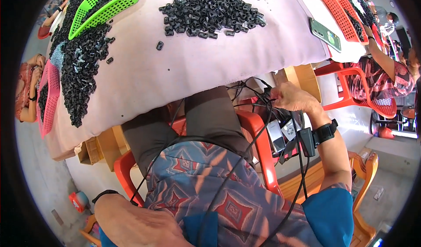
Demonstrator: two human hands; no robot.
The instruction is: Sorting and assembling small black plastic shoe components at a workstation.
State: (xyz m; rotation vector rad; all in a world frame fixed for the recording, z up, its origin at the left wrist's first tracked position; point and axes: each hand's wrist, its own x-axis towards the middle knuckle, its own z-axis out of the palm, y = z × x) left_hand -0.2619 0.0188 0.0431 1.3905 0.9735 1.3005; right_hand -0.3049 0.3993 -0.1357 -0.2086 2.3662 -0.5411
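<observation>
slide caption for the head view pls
Right hand at tangled black cables beside a table heaped with small black parts.

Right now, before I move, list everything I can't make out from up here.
All in the head view:
Left hand: out of sight beyond the left arm and wristband.
Right hand: its back hides whether the fingertips grip the black cables.
Phone screen: hidden beneath the green phone.
Knees: covered by the tablecloth.
Green basket: cut off by the upper edge.
</observation>
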